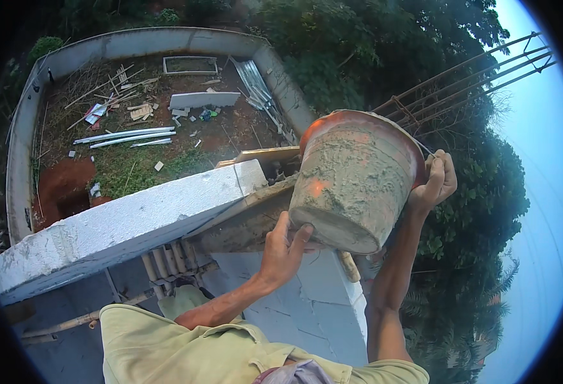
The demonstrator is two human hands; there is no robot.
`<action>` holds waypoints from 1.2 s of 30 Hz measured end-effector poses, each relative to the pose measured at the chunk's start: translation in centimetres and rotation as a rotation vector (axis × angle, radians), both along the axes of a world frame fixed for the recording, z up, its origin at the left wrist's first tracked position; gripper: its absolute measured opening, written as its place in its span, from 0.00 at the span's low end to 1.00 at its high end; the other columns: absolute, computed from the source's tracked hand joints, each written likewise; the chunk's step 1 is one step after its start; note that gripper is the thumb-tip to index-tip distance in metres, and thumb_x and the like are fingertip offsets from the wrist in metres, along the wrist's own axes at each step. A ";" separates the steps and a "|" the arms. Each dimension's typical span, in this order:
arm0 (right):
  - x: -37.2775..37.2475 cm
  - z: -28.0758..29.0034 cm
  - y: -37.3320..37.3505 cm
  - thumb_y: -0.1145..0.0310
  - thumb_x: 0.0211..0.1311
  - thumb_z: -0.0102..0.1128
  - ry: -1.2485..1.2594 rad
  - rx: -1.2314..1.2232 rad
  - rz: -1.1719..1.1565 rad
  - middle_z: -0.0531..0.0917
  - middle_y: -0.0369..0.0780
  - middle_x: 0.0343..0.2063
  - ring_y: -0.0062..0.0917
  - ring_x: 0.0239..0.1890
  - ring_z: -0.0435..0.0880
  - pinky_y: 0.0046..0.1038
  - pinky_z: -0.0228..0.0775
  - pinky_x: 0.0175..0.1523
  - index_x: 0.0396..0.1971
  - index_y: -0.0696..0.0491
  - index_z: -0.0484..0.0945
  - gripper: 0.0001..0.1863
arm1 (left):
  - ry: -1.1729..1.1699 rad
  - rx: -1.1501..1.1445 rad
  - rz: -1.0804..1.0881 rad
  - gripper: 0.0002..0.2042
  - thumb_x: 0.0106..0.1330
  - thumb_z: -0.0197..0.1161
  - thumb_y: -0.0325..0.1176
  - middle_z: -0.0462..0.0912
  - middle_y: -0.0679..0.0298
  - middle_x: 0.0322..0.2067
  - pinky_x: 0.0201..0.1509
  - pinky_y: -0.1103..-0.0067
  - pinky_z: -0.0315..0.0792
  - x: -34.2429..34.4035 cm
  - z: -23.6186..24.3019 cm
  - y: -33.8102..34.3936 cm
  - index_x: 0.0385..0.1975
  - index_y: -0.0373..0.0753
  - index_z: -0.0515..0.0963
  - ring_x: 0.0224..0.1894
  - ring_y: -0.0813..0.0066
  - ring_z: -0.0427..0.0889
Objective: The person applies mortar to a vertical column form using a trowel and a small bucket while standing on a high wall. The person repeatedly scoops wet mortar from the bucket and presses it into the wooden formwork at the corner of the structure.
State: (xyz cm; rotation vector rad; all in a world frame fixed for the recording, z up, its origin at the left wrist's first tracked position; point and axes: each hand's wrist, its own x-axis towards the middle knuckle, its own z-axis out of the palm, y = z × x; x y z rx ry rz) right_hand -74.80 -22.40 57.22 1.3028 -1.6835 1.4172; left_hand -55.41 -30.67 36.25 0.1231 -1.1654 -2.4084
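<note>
An orange bucket [358, 179], its outside caked with grey mortar, is held up in front of me. It is tilted, with its rim away from me and its base toward me; its inside is hidden. My right hand [435, 179] is closed at the right side of the rim, where a thin wire handle shows. Lower down, my left hand [285, 249] presses thumb and fingers against the bottom edge, holding the base from the left. Behind and below the bucket are a wooden board [249, 205] and a white block wall [134, 214].
Rusty rebar rods [480, 80] stick out at upper right. Bamboo poles [163, 269] stand below the wall. Far beneath lies a yard [128, 169] with scattered timber and metal lengths, ringed by a concrete wall [153, 38]. Trees [339, 51] rise beyond.
</note>
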 end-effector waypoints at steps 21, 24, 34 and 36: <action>15.2 7.6 2.6 0.66 0.76 0.49 -0.524 0.167 0.337 0.62 0.28 0.16 0.08 0.16 0.51 0.19 0.40 0.20 0.28 0.47 0.63 0.12 | -0.006 -1.000 0.513 0.14 0.80 0.52 0.36 0.84 0.57 0.48 0.41 0.75 0.83 7.4 -9.8 -0.9 0.55 0.34 0.75 0.46 0.77 0.86; 17.3 7.1 4.0 0.65 0.77 0.49 -0.529 0.215 0.410 0.64 0.29 0.15 0.07 0.16 0.52 0.17 0.41 0.19 0.31 0.48 0.63 0.11 | -0.158 -0.788 0.370 0.14 0.81 0.52 0.38 0.85 0.58 0.45 0.39 0.77 0.82 10.5 -11.2 -1.9 0.52 0.34 0.77 0.43 0.78 0.85; 22.8 -8.2 4.5 0.72 0.69 0.65 -0.759 0.421 0.504 0.69 0.29 0.15 0.12 0.19 0.67 0.22 0.59 0.25 0.27 0.55 0.71 0.12 | -0.630 -0.031 0.042 0.35 0.76 0.41 0.67 0.84 0.58 0.32 0.23 0.79 0.80 24.9 -6.7 -2.8 0.35 0.35 0.76 0.27 0.76 0.84; 24.2 -11.0 5.1 0.69 0.67 0.66 -0.580 0.628 0.405 0.74 0.40 0.14 0.32 0.16 0.76 0.35 0.67 0.26 0.30 0.56 0.70 0.13 | -0.633 0.148 0.001 0.39 0.73 0.39 0.72 0.84 0.55 0.34 0.22 0.75 0.83 25.7 -5.9 -0.6 0.38 0.34 0.75 0.27 0.74 0.85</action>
